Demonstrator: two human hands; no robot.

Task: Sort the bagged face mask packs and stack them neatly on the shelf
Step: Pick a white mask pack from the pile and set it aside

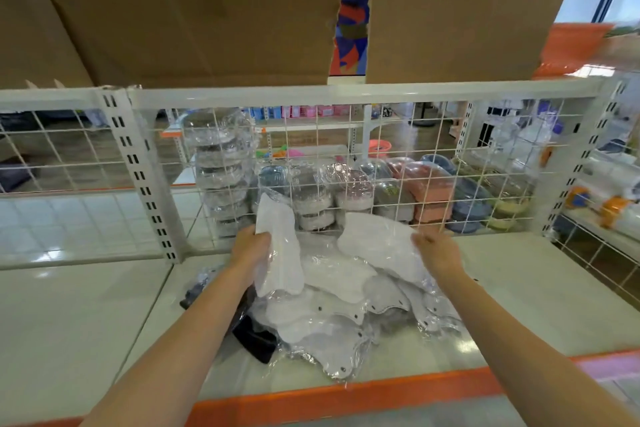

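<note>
Two large cardboard boxes (173,10) stand far and high, on the top rail of the unit. Below them, a white metal shelf (519,288) with an orange front edge carries the work; its wire-mesh back panel (381,166) lets stock on the aisle behind show through, namely stacked bagged goods in grey, pink and blue. On the shelf, centre and near, lies a loose heap of white bagged face mask packs (329,315), overlapping at odd angles, not yet squared into a stack; dark packs (256,340) sit just left of the heap, partly under it, probably kept apart as another sort. One raised pack (280,253) stands nearly upright at the heap's left, held by the left hand (251,250), whose fingers curl round its edge, likely to separate it for sorting. A second lifted pack (377,243) tilts at the right, its far-right edge pinched by the right hand (438,251), apparently to free it from the slippery bags beneath. Sorting appears to be at an early stage.
</note>
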